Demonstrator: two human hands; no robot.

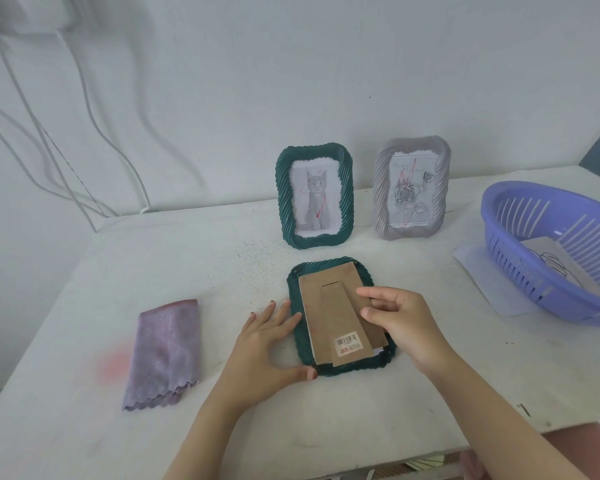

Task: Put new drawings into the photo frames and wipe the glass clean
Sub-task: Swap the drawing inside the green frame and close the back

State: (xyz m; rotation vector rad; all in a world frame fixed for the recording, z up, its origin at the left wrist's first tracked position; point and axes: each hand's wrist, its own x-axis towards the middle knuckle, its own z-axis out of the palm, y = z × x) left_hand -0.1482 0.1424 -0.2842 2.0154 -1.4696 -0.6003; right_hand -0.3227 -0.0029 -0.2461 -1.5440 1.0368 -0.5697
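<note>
A dark green photo frame [357,367] lies face down on the white counter [187,258], its cardboard back [329,313] turned up and sitting slightly askew. The left hand [267,344] rests flat beside it, fingers straight against the left rim and thumb at the bottom corner. The right hand [402,323] pinches the cardboard back at its right side between thumb and curled fingers. Behind, a green cat frame [281,188] and a grey rose frame [381,188] stand upright. A folded purple cloth [165,351] lies to the left, and a purple basket [520,271] holding a drawing [551,258] sits to the right.
</note>
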